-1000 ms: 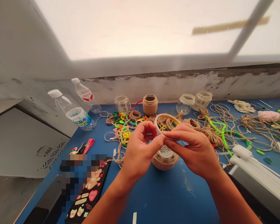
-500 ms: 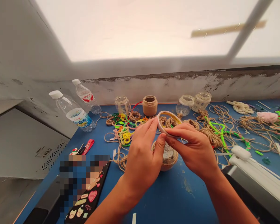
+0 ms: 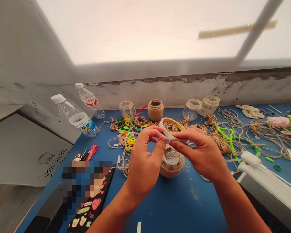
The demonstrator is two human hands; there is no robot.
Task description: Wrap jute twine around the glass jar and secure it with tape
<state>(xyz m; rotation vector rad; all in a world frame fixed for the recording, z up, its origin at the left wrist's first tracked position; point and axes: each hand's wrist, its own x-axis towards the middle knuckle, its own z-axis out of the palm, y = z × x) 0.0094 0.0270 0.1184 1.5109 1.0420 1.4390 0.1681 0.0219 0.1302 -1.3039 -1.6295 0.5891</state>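
My right hand (image 3: 200, 152) pinches a roll of double-sided tape (image 3: 167, 133), a white ring with a yellow inner face, between thumb and fingers. At the roll's near left edge, my left hand (image 3: 145, 158) has its thumb and curled forefinger closed on what looks like the tape's end; the small bit between them is hard to make out. Just below both hands, a twine-wrapped glass jar (image 3: 172, 160) rests upside down on the blue table (image 3: 181, 204), its clear base facing up.
Behind stand a twine-covered jar (image 3: 156, 110) and several glass jars (image 3: 127, 110). Twine bundles (image 3: 220, 139) and coloured pipe-cleaner pieces (image 3: 131, 142) lie around. Two plastic bottles (image 3: 81, 121) and a phone (image 3: 94, 200) are at left; a white-and-black device (image 3: 264, 174) is at right.
The tape roll has tipped and shifted slightly left and down. My left fingers have curled in from lying along the roll, and more of the upturned jar shows.
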